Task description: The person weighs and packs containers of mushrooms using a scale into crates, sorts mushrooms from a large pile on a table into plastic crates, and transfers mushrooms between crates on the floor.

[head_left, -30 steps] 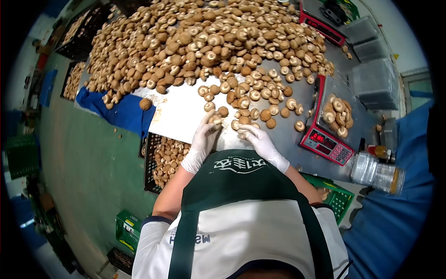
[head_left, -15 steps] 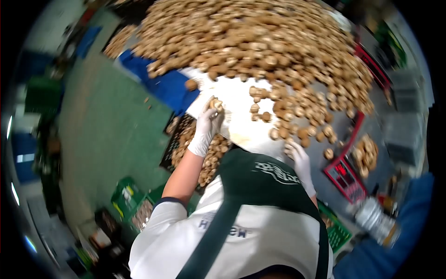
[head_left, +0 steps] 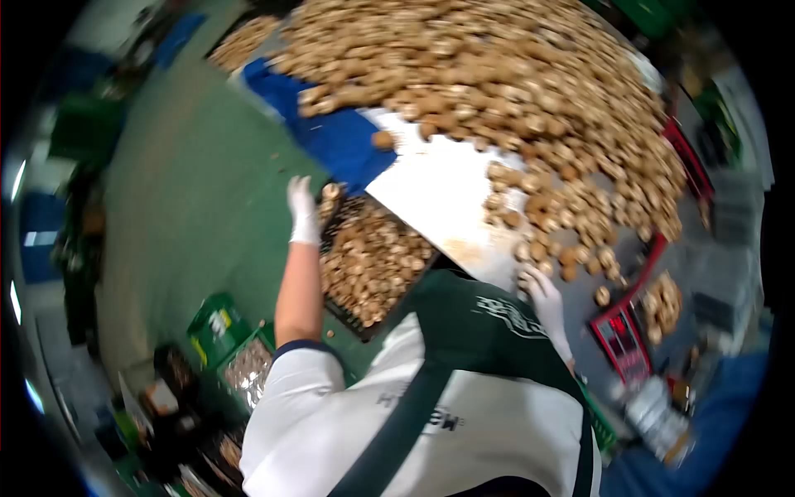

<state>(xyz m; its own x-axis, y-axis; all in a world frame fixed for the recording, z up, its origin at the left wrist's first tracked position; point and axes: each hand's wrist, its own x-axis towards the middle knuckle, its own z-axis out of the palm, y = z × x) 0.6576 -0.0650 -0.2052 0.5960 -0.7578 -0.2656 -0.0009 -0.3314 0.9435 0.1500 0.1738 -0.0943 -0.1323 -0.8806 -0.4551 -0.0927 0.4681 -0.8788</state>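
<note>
Left hand point(head_left: 301, 203), 10 o'clock: grip apart, seemingly empty; right hand point(head_left: 542, 291): grip cannot be told. Crate point(head_left: 361, 334) well filled; large mushroom pile point(head_left: 497, 91), 1 o'clock, left on desk point(head_left: 580, 288).

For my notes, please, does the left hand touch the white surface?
Apart: the head view shows a gap, with blue cloth between the left hand and white surface.

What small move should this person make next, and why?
Perhaps swing the left hand over to the loose mushrooms near the right hand: it hangs out past the mushroom crate, apparently holding nothing, while those mushrooms lie spread on the table.
</note>
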